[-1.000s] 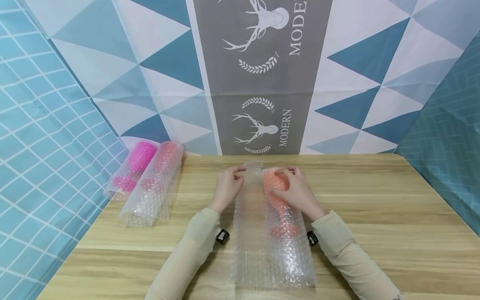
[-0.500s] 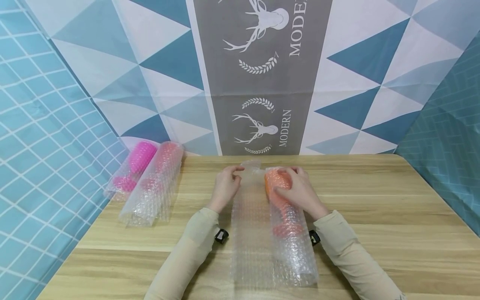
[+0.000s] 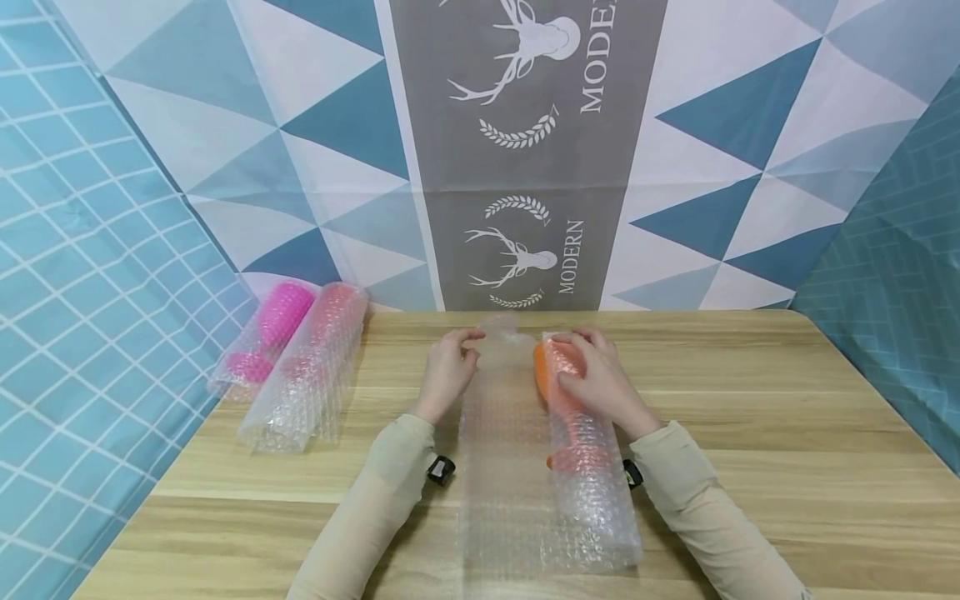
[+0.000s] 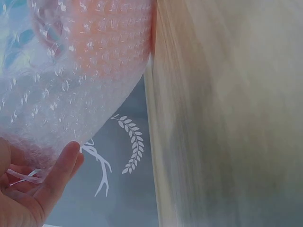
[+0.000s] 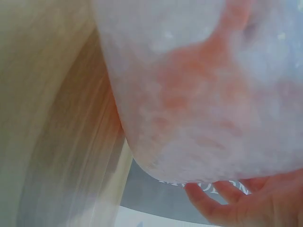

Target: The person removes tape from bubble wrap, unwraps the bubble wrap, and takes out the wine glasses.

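Observation:
An orange goblet (image 3: 544,372) lies on its side on the table, partly covered by a sheet of bubble wrap (image 3: 504,483). Its bowl points to the back, its foot toward the front, and its left side is bare. My right hand (image 3: 602,379) holds the wrapped bowl, thumb on top; in the right wrist view its fingers (image 5: 208,201) reach round the wrap's end. At the sheet's far left corner, my left hand (image 3: 447,371) pinches the edge. The left wrist view shows bubble wrap (image 4: 47,104) stretched up from those fingers (image 4: 59,172).
Two bubble-wrapped goblets lie at the back left, a pink one (image 3: 285,315) and a reddish one (image 3: 337,312). A patterned cloth wall (image 3: 528,167) rises behind the wooden table (image 3: 750,433). Blue cloth walls (image 3: 112,275) stand at both sides.
The goblet has turned and shifted slightly right under my right hand, baring more orange on its left side. My left hand has drawn slightly left, and the flat stretch of bubble wrap is wider.

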A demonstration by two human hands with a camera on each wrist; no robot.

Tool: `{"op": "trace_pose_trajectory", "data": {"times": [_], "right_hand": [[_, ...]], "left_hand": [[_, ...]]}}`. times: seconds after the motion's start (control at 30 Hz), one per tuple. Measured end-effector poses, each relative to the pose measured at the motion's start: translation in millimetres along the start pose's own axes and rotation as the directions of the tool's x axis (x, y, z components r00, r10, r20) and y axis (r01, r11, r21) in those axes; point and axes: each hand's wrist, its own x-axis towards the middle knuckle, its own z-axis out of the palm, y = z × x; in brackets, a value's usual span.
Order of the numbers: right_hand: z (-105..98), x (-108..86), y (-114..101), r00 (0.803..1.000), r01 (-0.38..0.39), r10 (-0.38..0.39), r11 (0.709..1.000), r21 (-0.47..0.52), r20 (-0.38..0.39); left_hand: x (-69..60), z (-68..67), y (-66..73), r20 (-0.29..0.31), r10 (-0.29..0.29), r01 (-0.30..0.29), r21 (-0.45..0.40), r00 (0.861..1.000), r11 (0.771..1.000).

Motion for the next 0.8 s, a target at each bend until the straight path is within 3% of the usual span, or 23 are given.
{"op": "trace_pose_trajectory", "data": {"times": [0.8], "right_hand": [[-7.0, 0.7, 3.1, 0.999, -0.003, 0.002, 1.0, 0.014, 0.048]], "left_hand": [[3.8, -10.1, -2.4, -0.004, -0.063, 0.063, 0.001, 0.998, 0.998]]}}
